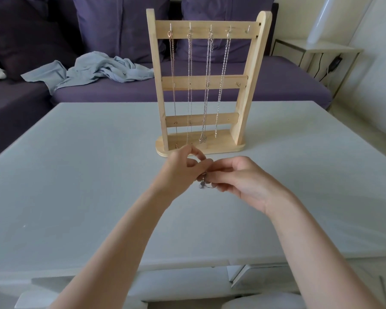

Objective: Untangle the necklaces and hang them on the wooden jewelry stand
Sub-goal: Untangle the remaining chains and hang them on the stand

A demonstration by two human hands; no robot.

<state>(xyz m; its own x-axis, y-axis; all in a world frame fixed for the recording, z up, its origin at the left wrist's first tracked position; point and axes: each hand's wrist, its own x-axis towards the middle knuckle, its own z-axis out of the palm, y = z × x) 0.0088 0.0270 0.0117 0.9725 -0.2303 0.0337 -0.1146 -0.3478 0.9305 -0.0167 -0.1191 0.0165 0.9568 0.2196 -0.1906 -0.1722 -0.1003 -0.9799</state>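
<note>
I see the white table (80, 175) running wide on both sides of the wooden jewelry stand (206, 85), which stands upright near its far edge. Four chains (206, 85) hang from its top-rail hooks. Just before its base, my left hand (183, 168) and right hand (239, 179) meet, fingertips pinching a small tangled necklace (202, 182).

Wooden jewelry stand (239, 126): pale natural wood, light yellow-tan, plain grain. Hooks (210, 28) on the top bar: silver metal. Four hanging necklaces (206, 85): silver chains; leftmost clasp slightly coppery. Small tangled necklace (202, 182) at the hands: dark silver-grey. Table (76, 175): plain pale grey-white, unpatterned. Sofa (276, 85) and cushions (118, 25): dark purple, plain. Crumpled cloth (94, 70) on sofa: light grey-blue.
</note>
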